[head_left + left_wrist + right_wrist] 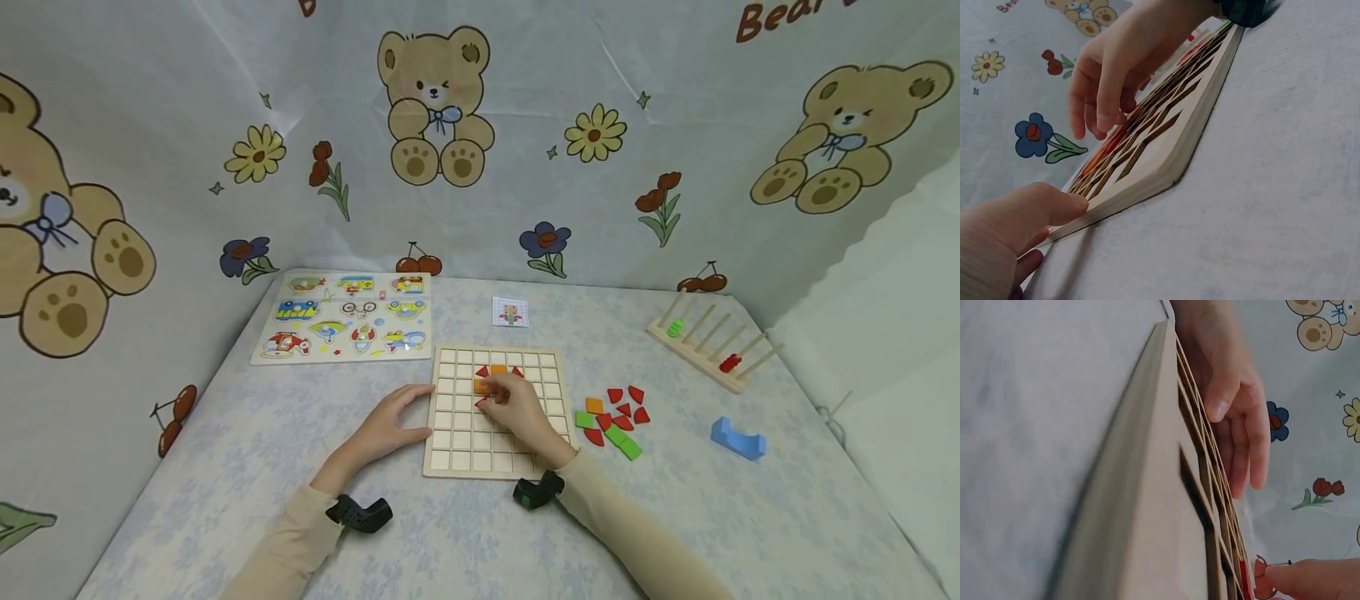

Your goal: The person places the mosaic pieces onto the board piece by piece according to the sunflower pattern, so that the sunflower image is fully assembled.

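A wooden grid board (pixel 442 462) lies on the table. My left hand (pixel 386 425) rests at its left edge, the thumb spread from the fingers; in the left wrist view the thumb (pixel 1063 208) lies on the rim. My right hand (pixel 521 412) is over the middle of the grid, thumb and forefinger apart. A small red piece (pixel 481 403) shows by the right thumb tip. An orange square (pixel 480 387) lies partly under the fingers. Above it, another orange square (pixel 498 369) sits between two red pieces, a left one (pixel 482 372) and a right one (pixel 517 372).
Several loose red, green and orange pieces (pixel 615 419) lie right of the board. A picture card (pixel 510 312) is behind it, and a vehicle puzzle (pixel 345 321) stands back left. A peg rack with rings (pixel 697 354) and a blue curved block (pixel 738 439) are at right.
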A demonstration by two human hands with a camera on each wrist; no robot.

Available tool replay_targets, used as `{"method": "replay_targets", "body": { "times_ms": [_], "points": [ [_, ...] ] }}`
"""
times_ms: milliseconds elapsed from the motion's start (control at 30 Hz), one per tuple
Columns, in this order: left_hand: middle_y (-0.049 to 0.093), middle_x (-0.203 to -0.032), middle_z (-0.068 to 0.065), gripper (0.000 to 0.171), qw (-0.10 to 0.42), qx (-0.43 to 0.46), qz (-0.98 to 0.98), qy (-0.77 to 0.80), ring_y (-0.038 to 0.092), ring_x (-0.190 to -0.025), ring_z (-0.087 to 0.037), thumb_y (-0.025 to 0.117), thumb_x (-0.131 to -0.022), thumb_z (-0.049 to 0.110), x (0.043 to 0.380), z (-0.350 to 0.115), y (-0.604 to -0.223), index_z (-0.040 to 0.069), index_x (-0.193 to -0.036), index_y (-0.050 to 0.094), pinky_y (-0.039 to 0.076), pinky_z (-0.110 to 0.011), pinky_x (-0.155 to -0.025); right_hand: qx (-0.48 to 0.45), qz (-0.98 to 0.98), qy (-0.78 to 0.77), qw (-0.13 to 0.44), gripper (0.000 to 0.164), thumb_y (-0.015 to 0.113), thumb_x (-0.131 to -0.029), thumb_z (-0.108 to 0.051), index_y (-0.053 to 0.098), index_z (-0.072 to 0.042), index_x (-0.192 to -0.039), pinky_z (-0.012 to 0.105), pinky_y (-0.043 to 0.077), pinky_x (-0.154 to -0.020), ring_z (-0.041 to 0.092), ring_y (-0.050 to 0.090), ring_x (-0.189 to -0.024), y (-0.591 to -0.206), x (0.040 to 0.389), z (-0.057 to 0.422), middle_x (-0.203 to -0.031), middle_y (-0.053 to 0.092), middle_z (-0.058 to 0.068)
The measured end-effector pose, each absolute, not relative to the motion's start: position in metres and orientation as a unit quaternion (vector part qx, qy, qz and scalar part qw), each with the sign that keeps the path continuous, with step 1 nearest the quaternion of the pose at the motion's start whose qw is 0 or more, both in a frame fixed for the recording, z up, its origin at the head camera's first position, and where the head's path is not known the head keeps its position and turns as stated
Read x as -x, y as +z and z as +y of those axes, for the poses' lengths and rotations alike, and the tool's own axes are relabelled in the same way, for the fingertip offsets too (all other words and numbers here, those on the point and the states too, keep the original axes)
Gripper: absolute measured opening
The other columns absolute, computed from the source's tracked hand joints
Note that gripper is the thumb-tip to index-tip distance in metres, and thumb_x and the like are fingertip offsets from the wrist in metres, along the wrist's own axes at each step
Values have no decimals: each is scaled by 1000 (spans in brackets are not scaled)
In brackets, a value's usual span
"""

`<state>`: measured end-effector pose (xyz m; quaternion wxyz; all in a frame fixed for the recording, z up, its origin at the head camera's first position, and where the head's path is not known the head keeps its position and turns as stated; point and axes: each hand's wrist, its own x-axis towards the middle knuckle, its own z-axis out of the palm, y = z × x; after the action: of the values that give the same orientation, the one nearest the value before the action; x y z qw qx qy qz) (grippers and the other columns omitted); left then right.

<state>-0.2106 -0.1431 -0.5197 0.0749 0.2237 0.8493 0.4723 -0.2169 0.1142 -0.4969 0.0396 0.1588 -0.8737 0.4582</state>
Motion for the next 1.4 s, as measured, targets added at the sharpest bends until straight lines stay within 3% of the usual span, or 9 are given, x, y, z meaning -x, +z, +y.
{"method": "replay_targets", "body": {
  "times_ms": [167,300,433,600,1033,1233,1400],
  "points": [
    [48,-143,-5,66,74,-228,849,470,37,-139,-28,75,-82,30,210,-142,-522,15,-140,47,31,-52,-114,-146,-878,450,75,28,71,-81,1,68,1,-109,21,48,-64,19,58,-74,-491,214,148,-90,66,15],
    [48,-143,-4,66,72,-227,851,468,37,-139,-28,75,-82,31,209,-142,-522,16,-140,47,31,-52,-114,-128,-888,430,99,31,67,-81,6,66,4,-112,31,52,-69,27,60,-82,-490,209,191,-94,66,19],
    [48,-143,-5,67,75,-223,854,463,37,-139,-28,75,-82,30,209,-142,-521,15,-140,47,31,-51,-115,-79,-911,398,71,37,63,-82,7,62,2,-119,44,55,-80,32,62,-93,-491,202,233,-103,67,20],
    [47,-144,-5,67,73,-222,855,463,37,-140,-28,76,-82,29,209,-145,-521,15,-141,46,31,-52,-114,-80,-922,377,41,41,63,-81,8,59,5,-122,43,54,-80,35,63,-96,-495,196,264,-106,67,21],
    [48,-143,-6,67,68,-222,852,470,37,-140,-29,77,-81,25,210,-144,-518,13,-140,48,30,-52,-115,-86,-908,409,41,40,69,-81,4,61,3,-120,21,50,-75,33,61,-95,-503,198,271,-106,68,20],
    [48,-143,-6,67,71,-224,849,473,37,-140,-29,76,-81,27,210,-142,-518,13,-140,48,30,-52,-115,-77,-906,410,72,37,70,-82,2,62,4,-118,21,51,-72,31,62,-91,-504,198,270,-104,68,20],
    [48,-143,-6,67,74,-222,851,471,37,-140,-29,76,-81,28,210,-142,-518,14,-140,48,30,-52,-115,-72,-900,422,78,36,73,-82,-8,64,0,-117,31,53,-79,28,61,-93,-495,200,252,-106,68,17]
  ]
}}
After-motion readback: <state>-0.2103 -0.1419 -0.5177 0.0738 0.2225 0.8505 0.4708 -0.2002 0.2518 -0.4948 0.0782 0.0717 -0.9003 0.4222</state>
